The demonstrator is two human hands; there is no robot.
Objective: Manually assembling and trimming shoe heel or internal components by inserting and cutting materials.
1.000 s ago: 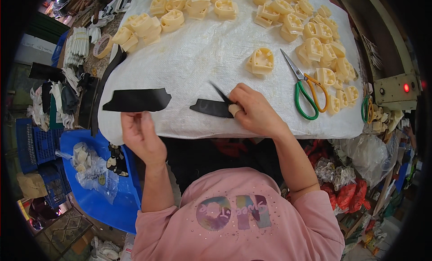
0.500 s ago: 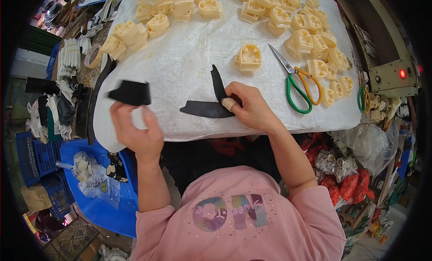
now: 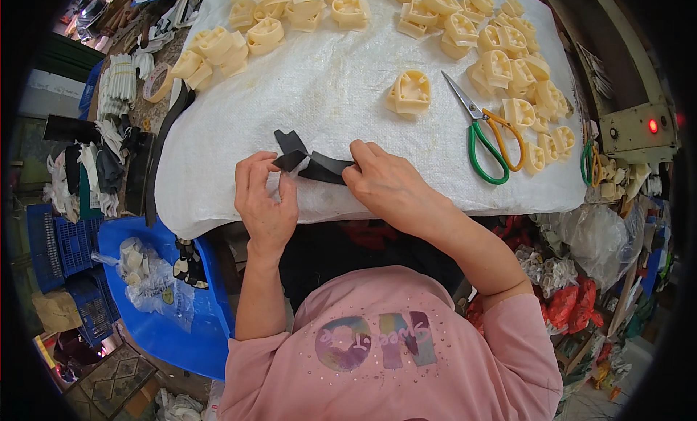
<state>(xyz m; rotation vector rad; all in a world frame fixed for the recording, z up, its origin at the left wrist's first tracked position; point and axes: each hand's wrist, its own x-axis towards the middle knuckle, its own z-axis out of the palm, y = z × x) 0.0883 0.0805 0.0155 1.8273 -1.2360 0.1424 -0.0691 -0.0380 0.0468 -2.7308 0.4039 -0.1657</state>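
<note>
A black flat strip [image 3: 325, 170] lies low over the white sheet, its right end pinched by my right hand [image 3: 386, 180]. My left hand [image 3: 266, 197] has thumb and fingers closed on a black piece [image 3: 290, 143] that folds and sticks up at the strip's left end. The two black parts meet between my hands; I cannot tell whether they are joined. Beyond my right hand a cream plastic part [image 3: 409, 93] stands alone. Scissors [image 3: 485, 131] with one green and one orange handle lie to its right, blades slightly apart.
Several cream plastic parts [image 3: 501, 69] are heaped along the far and right side of the white-covered table [image 3: 239, 116]. A long black strip [image 3: 168, 131] hangs at the left edge. Below it stands a blue plastic tub [image 3: 163, 337]. A metal box with a red light [image 3: 642, 128] is at the right.
My left hand has moved right, bringing its black piece to the strip near my right hand. The upright strip at my right fingers no longer shows there. The whole view shifted slightly.
</note>
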